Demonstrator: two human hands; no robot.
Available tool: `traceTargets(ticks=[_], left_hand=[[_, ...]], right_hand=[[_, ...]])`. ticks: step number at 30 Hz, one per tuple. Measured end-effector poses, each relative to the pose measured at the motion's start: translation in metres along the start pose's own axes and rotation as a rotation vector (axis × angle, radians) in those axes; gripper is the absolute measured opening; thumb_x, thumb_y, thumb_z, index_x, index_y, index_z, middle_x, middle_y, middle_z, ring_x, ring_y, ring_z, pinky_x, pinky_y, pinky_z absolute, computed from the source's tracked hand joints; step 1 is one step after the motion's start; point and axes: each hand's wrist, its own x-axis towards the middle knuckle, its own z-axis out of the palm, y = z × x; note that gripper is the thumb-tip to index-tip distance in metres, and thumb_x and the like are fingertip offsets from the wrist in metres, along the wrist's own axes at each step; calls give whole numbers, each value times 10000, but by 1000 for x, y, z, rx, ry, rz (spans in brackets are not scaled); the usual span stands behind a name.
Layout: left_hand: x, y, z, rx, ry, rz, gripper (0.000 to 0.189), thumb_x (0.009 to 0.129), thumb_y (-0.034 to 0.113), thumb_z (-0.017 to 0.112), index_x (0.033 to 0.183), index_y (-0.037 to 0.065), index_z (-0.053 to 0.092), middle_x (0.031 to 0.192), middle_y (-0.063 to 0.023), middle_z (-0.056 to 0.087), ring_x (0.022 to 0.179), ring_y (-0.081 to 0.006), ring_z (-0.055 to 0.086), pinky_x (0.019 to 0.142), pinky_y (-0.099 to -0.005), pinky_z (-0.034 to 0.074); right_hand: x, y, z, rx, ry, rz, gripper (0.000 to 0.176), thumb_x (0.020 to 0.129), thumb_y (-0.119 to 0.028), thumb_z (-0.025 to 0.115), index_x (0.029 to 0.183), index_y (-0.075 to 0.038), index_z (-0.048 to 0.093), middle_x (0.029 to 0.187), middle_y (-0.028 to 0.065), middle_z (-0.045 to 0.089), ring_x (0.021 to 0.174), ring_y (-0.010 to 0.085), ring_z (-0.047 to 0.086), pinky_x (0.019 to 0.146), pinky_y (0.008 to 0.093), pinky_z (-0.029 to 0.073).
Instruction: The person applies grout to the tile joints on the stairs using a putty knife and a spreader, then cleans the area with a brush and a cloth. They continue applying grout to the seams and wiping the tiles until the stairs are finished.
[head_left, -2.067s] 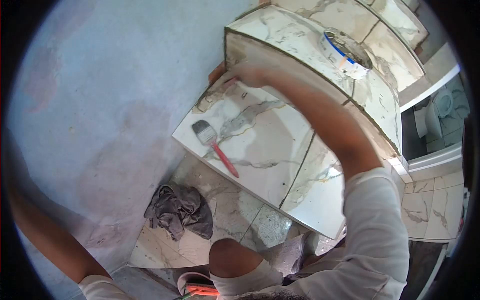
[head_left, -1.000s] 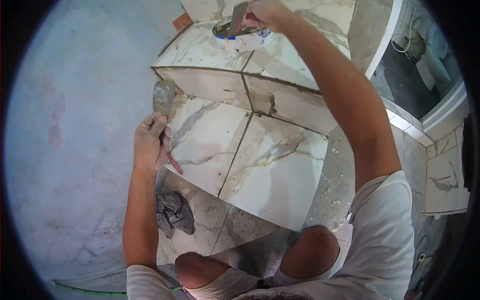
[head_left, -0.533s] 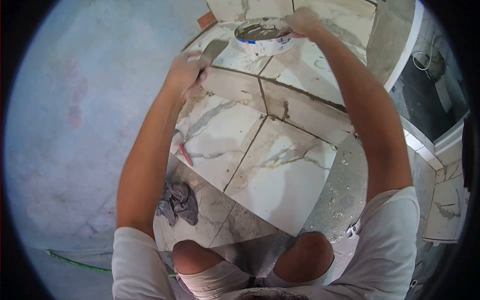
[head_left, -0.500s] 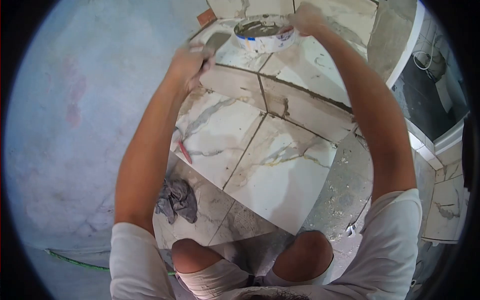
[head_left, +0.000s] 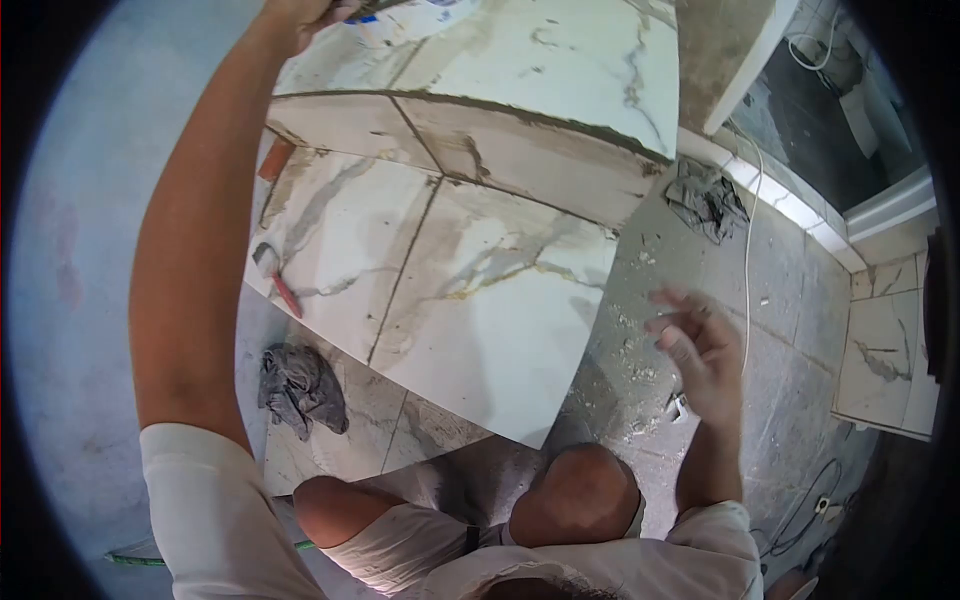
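Observation:
At the top left, partly cut off by the view's edge, my left hand [head_left: 300,20] is closed around a putty knife, whose blade is mostly out of sight. Beside it, the white tub [head_left: 415,25] with blue marks stands on the upper marble-look step [head_left: 530,70]; only its lower side shows. My right hand [head_left: 703,355] hangs over the dusty floor to the right of the steps, empty, fingers apart and slightly blurred. Below the upper step is the lower tiled step [head_left: 500,310], with a small red-handled tool [head_left: 284,292] lying near its left edge.
A crumpled grey rag [head_left: 302,390] lies below the lower step, near my knees. Crumpled dark plastic [head_left: 705,200] and a white cable [head_left: 752,260] are on the floor at right. An orange block [head_left: 275,158] sits against the blue wall [head_left: 80,300].
My right hand has left the tub and swung down to the right, over the floor. The view has shifted, so the tub and my left hand now sit at the top edge.

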Motion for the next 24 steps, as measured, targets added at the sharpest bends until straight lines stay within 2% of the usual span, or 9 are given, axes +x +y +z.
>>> traceTargets(ticks=[6, 9, 11, 13, 17, 19, 20, 22, 24], left_hand=[[-37, 8, -12, 253, 128, -62, 290, 950, 228, 577, 986, -46, 663, 840, -115, 626, 645, -155, 558, 474, -299, 418], [-85, -4, -60, 589, 489, 231, 588, 877, 501, 646, 1219, 27, 579, 1043, -165, 609, 859, -223, 581, 662, -389, 499], [-144, -30, -111, 1006, 533, 238, 585, 904, 478, 616, 1281, 39, 534, 1114, -161, 622, 907, -282, 595, 804, -448, 495], [-200, -93, -178, 1232, 549, 468, 356, 853, 342, 724, 905, -1, 643, 760, -109, 640, 702, -231, 631, 636, -328, 509], [-341, -233, -260, 1300, 333, -335, 661, 765, 585, 721, 1064, 2, 628, 1072, -213, 619, 1039, -333, 579, 868, -436, 476], [-394, -279, -266, 1221, 180, -745, 975, 674, 713, 714, 1380, 88, 463, 1401, -274, 399, 1311, -448, 366, 1038, -531, 363], [-412, -293, -264, 1203, 201, -754, 975, 674, 713, 714, 1380, 88, 463, 1401, -274, 399, 1311, -448, 366, 1038, -531, 363], [-432, -318, -254, 1079, 63, -970, 1230, 584, 807, 694, 1541, 232, 179, 1568, -249, 88, 1433, -493, 67, 1105, -642, 189], [-431, -340, -250, 1014, 78, -965, 1295, 537, 843, 680, 1547, 253, 124, 1577, -242, 3, 1440, -478, -19, 1097, -677, 129]], right_hand=[[-34, 47, 25, 188, 133, 218, 375, 925, -100, 634, 1259, 46, 548, 1148, 139, 641, 920, 167, 642, 812, 280, 505], [-27, 59, 26, 91, 252, 104, 286, 943, -82, 581, 1192, 58, 563, 1122, 144, 646, 921, 190, 644, 789, 294, 512], [-20, 68, 25, 50, 305, -12, 265, 952, -94, 562, 1168, 59, 566, 1099, 172, 648, 904, 207, 641, 768, 302, 510], [-7, 66, 28, 16, 284, -105, 279, 957, -136, 566, 1162, 54, 568, 1044, 169, 649, 858, 204, 622, 759, 310, 496], [11, 57, 52, -47, 168, -333, 343, 963, -238, 576, 1154, 48, 577, 941, 131, 633, 802, 189, 574, 744, 318, 467], [17, 52, 69, -63, 56, -368, 360, 956, -262, 591, 1143, 46, 585, 965, 133, 633, 814, 188, 584, 743, 316, 475], [18, 47, 78, -68, 38, -387, 360, 956, -262, 591, 1143, 46, 585, 965, 133, 633, 814, 188, 584, 743, 316, 475], [18, 37, 93, -98, -51, -399, 376, 945, -281, 610, 1129, 47, 588, 993, 132, 628, 824, 189, 594, 734, 305, 481], [15, 28, 100, -143, -81, -395, 376, 940, -278, 620, 1124, 48, 589, 1004, 134, 625, 826, 190, 598, 734, 300, 485]])
